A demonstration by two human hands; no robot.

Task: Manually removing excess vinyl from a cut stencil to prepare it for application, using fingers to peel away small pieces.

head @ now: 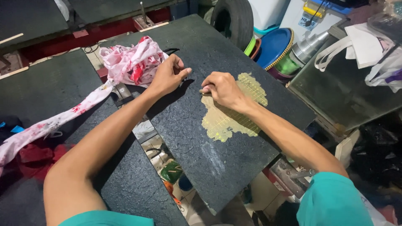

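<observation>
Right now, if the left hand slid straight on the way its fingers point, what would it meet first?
Probably the right hand: the left hand points its fingers across the dark board toward it, with only bare board between. Depth is hard to judge.

— What surrounds the bench?
— A black tyre (233, 19) stands behind, with stacked coloured basins (272, 48) beside it.
— And to the side?
— White bags (368, 46) lie on a dark glass-topped table (343, 96); 1 red beam (63, 42) runs opposite.
</observation>
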